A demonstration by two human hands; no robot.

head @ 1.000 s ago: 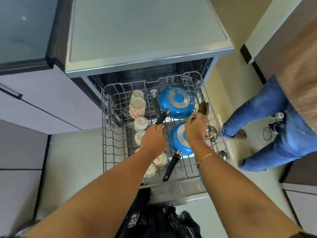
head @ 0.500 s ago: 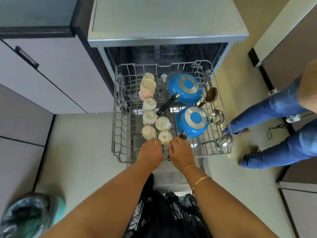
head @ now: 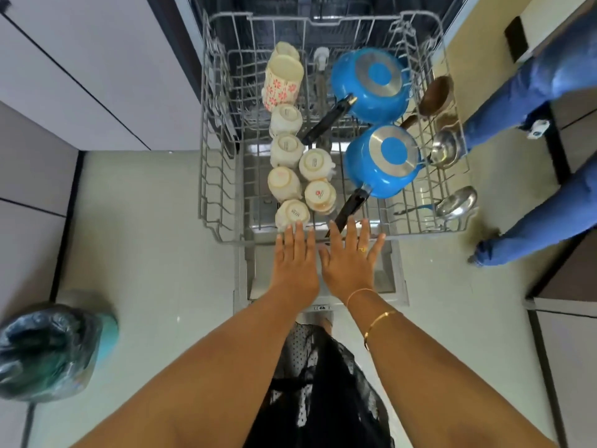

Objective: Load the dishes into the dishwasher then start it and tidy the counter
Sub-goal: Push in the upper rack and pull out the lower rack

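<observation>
A: Hands?
B: I'm resting left hand (head: 295,258) and right hand (head: 350,258) flat, empty, at the rack (head: 423,232) front rim; cups (head: 286,150), pans (head: 382,160) sitting inside the rack.
A: Tip?
B: I'd be pushing evenly, slowly, or cups are likely tipping.

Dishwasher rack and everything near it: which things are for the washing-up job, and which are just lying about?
For the job: rack, cups, flowered mug, far blue pan, near blue pan, ladles, brown spoon, left hand and right hand, both flat at the rack's front edge.

Just lying about: bagged bin on the floor, cupboards, another person's legs.
</observation>
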